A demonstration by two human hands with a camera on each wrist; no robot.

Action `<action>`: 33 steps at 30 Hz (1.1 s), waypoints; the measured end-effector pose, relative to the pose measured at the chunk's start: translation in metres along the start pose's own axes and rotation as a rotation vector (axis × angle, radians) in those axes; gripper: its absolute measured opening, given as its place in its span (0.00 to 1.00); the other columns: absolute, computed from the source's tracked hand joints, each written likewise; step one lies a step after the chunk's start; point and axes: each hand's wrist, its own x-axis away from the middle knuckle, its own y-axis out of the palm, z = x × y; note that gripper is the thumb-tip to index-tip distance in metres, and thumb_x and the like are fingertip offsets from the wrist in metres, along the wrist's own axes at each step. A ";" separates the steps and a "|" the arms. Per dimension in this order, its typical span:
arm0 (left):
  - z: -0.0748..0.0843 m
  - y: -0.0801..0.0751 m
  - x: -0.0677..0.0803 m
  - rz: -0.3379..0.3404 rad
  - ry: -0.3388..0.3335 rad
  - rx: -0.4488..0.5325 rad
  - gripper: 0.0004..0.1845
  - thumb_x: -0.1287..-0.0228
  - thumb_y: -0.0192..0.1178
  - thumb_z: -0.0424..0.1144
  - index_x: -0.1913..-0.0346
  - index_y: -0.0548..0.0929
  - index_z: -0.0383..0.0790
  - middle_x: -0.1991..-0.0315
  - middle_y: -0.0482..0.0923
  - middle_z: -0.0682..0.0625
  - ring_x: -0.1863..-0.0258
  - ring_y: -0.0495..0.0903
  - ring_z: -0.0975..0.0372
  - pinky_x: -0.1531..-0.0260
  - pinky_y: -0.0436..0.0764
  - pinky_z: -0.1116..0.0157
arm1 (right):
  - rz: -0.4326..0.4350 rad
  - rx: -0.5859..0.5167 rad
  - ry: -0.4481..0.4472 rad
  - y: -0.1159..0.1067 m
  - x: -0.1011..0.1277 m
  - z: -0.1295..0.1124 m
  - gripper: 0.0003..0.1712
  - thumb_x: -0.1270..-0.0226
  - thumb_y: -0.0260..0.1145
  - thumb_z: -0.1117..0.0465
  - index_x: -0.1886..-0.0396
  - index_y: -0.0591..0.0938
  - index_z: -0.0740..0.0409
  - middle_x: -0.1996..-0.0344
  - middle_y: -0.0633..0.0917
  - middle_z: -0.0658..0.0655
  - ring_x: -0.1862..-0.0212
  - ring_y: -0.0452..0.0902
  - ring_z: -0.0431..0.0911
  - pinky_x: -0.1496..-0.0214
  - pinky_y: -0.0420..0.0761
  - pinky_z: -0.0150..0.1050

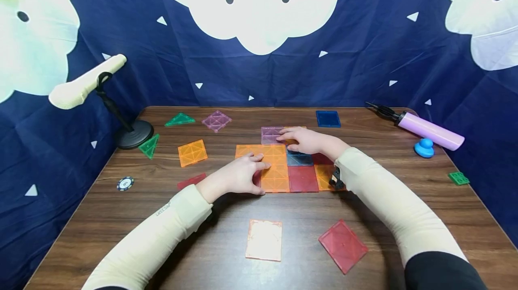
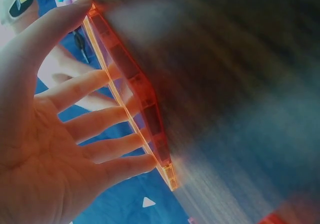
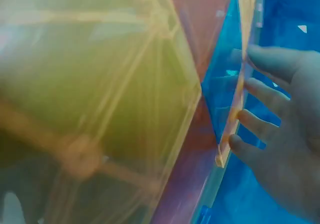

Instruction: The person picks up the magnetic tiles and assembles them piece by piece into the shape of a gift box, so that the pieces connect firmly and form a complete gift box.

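Observation:
A flat patch of translucent square tiles lies in the middle of the table, with orange tiles (image 1: 276,181), a red tile (image 1: 303,180) and a blue tile (image 1: 300,160) among them. My left hand (image 1: 240,175) is at the patch's left side, its spread fingers touching the orange edge (image 2: 131,114) in the left wrist view. My right hand (image 1: 305,140) reaches over the back of the patch, next to a purple tile (image 1: 270,135). In the right wrist view its nearly straight fingertips touch an orange tile edge (image 3: 231,121). Part of the blue tile is hidden under that hand.
Nearer me lie a pale shiny tile (image 1: 264,240) and a red square tile (image 1: 343,247). Leftward are an orange tile (image 1: 192,153), green triangles (image 1: 180,119), a poker chip (image 1: 125,184) and a black stand (image 1: 133,135). A purple pump (image 1: 430,131) and a blue knob (image 1: 424,148) lie at right.

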 end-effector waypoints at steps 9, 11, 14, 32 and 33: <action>0.002 0.002 -0.001 -0.013 -0.010 -0.004 0.40 0.44 0.75 0.54 0.30 0.77 0.40 0.27 0.63 0.31 0.30 0.62 0.31 0.31 0.64 0.44 | -0.006 -0.055 -0.020 0.009 0.069 0.010 0.35 0.29 0.69 0.56 0.26 0.71 0.62 0.24 0.60 0.72 0.25 0.53 0.68 0.27 0.57 0.66; 0.003 0.001 -0.001 -0.012 -0.011 -0.002 0.40 0.44 0.75 0.54 0.30 0.77 0.40 0.27 0.64 0.31 0.30 0.62 0.31 0.31 0.64 0.44 | 0.017 -0.065 -0.025 0.013 0.087 0.011 0.36 0.30 0.70 0.56 0.27 0.72 0.62 0.24 0.60 0.72 0.25 0.53 0.69 0.28 0.57 0.67; 0.003 -0.001 -0.001 -0.018 -0.015 -0.003 0.41 0.44 0.75 0.54 0.30 0.77 0.40 0.27 0.63 0.31 0.30 0.61 0.32 0.31 0.63 0.44 | 0.049 -0.076 -0.036 0.020 0.110 0.012 0.37 0.32 0.71 0.53 0.27 0.72 0.62 0.24 0.61 0.72 0.25 0.51 0.70 0.29 0.56 0.69; 0.005 -0.005 -0.003 -0.067 -0.011 -0.041 0.36 0.33 0.67 0.57 0.30 0.74 0.38 0.27 0.62 0.30 0.28 0.60 0.34 0.30 0.61 0.44 | 0.065 -0.146 -0.003 0.035 0.138 0.014 0.46 0.42 0.79 0.47 0.26 0.72 0.55 0.22 0.58 0.67 0.23 0.50 0.68 0.31 0.58 0.71; 0.005 -0.005 -0.003 -0.062 -0.008 -0.039 0.36 0.33 0.66 0.56 0.30 0.75 0.38 0.27 0.62 0.30 0.29 0.61 0.34 0.30 0.62 0.44 | 0.069 -0.147 0.000 0.035 0.138 0.014 0.46 0.42 0.79 0.47 0.26 0.72 0.55 0.22 0.58 0.67 0.23 0.50 0.68 0.31 0.58 0.71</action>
